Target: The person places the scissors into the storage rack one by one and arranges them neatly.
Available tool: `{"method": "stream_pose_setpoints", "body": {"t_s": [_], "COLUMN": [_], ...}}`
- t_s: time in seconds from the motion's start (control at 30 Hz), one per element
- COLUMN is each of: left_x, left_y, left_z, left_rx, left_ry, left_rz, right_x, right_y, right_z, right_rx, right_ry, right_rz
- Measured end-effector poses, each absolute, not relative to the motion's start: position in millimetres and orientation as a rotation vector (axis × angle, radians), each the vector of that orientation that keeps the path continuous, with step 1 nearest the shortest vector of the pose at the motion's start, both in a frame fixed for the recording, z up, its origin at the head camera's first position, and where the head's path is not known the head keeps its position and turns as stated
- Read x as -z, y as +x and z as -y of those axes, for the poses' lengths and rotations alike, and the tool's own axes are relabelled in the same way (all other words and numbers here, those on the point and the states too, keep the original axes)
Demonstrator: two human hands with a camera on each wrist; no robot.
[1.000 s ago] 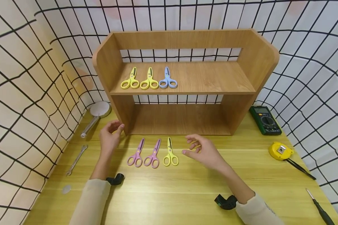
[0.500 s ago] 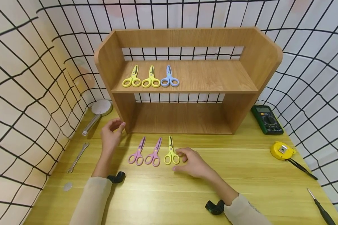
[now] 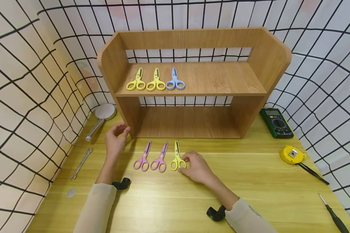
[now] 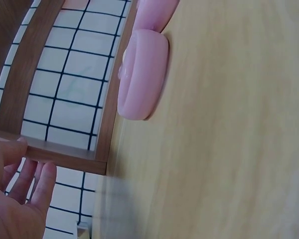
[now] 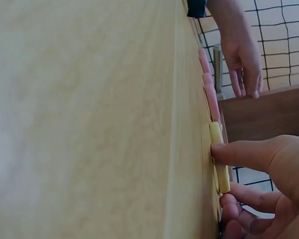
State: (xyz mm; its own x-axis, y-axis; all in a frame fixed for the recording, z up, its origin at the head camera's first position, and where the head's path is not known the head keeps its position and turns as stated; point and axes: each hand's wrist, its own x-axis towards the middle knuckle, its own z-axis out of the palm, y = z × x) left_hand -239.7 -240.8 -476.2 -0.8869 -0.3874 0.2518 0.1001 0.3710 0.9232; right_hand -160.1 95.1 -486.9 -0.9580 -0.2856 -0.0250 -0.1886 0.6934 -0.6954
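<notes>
Two pink scissors and yellow scissors lie in a row on the table before a wooden shelf unit. My right hand pinches the handle of the yellow scissors; in the right wrist view the thumb lies on the yellow handle and a finger meets its far end. My left hand rests loosely at the shelf's left side panel, thumb at the front edge. On the upper board lie two yellow scissors and blue scissors.
Left of the shelf are a round-headed tool with a metal handle, a wrench and a clear disc. To the right lie a multimeter, a tape measure, black tweezers and a screwdriver.
My right hand has moved left and down to the lower yellow scissors and now pinches their handle. My left hand stays by the shelf panel. The scissors have not visibly moved.
</notes>
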Motion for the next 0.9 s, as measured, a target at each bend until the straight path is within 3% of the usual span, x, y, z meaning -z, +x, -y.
{"method": "stream_pose_setpoints", "body": {"t_s": [0.4,0.7,0.9], "left_x": [478,478,477], "left_y": [-240,-239,-239], "left_z": [241,240,240], "left_rx": [1.517,1.506,1.506], "left_ry": [0.238,0.238,0.230], "left_rz": [2.198,2.201,2.194], "right_x": [473,385,326], "right_y": [-158,-139,-148], "right_z": [-115,-138,-156], "right_rx": [1.504,1.622,1.732], "right_ry": [-0.343,-0.460,-0.570], "right_rz": [-2.508,-2.479,-2.596]}}
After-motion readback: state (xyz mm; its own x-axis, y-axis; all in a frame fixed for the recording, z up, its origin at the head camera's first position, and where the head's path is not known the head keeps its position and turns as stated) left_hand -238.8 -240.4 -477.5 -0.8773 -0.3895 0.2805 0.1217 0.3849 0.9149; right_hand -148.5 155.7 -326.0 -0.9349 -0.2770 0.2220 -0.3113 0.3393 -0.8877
